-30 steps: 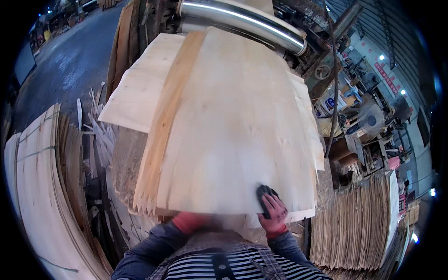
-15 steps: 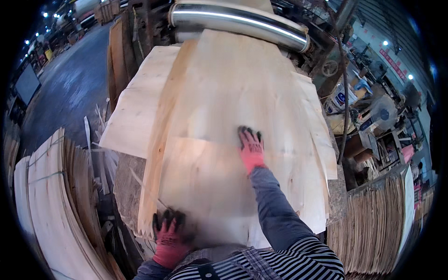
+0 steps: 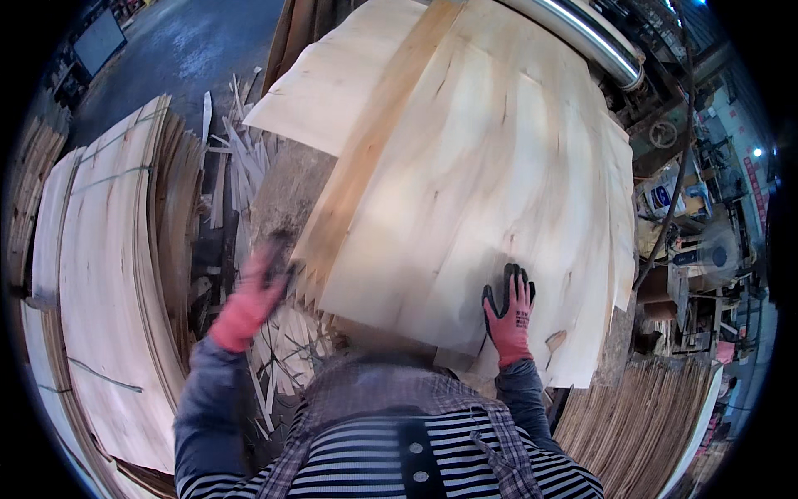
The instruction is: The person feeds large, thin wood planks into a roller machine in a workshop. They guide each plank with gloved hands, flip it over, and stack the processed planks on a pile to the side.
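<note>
Pale wood veneer sheets [image 3: 474, 175] lie overlapped in front of me, with a darker narrow strip [image 3: 374, 141] showing along their left side. My right hand [image 3: 509, 316], in a pink and black glove, rests flat on the top sheet near its close edge, fingers spread. Beside the jagged near end of the strip is my left hand [image 3: 252, 295], gloved alike and blurred by motion. Its thumb and fingers look apart, and I see nothing held in it; whether it touches the strip I cannot tell.
A shiny metal roller [image 3: 590, 37] spans the far right end of the sheets. Tied veneer bundles [image 3: 108, 233] stand at left, near scattered wood scraps [image 3: 241, 166]. A veneer stack [image 3: 640, 416] stands at lower right, with a fan [image 3: 719, 249] beyond.
My view has swung left and down. My left hand has come off the near left corner of the sheets and moved outward. My right hand now lies closer to the near edge.
</note>
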Demonstrator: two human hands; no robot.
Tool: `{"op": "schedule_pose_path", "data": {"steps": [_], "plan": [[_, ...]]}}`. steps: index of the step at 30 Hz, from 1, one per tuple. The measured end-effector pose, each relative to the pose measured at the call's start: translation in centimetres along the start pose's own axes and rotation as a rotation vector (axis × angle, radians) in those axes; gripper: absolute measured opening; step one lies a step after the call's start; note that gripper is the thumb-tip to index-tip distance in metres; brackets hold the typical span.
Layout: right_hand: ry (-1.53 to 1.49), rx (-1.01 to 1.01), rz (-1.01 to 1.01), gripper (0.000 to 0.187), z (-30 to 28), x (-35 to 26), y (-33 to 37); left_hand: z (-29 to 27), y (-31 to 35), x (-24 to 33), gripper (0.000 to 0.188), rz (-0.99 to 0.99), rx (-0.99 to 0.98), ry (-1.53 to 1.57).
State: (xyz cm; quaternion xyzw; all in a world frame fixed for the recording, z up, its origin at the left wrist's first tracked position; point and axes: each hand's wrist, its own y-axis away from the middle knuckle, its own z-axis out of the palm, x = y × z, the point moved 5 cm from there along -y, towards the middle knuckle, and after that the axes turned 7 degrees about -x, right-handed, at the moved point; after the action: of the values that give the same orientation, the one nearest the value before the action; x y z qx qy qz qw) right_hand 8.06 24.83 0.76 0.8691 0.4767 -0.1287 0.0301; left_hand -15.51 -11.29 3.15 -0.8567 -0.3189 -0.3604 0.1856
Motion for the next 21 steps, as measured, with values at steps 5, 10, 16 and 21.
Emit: {"op": "schedule_pose_path", "data": {"steps": [5,10,16,21], "plan": [[0.017,-0.034,-0.094,0.070,-0.8,-2.6,4.5,6.5,-4.5,7.3,0.061,-0.105,-0.085,-0.548],[-0.052,-0.114,-0.164,0.083,0.1,-3.2,9.3,3.9,-4.7,13.5,0.054,0.035,-0.139,0.032],[-0.066,0.362,-0.083,0.075,-4.1,-0.9,11.8,-1.0,-7.1,17.8,0.043,-0.043,-0.187,1.119],[-0.002,0.343,-0.017,0.065,-10.0,-1.8,7.0,2.8,-5.3,9.3,0.041,0.212,-0.047,0.361]]}}
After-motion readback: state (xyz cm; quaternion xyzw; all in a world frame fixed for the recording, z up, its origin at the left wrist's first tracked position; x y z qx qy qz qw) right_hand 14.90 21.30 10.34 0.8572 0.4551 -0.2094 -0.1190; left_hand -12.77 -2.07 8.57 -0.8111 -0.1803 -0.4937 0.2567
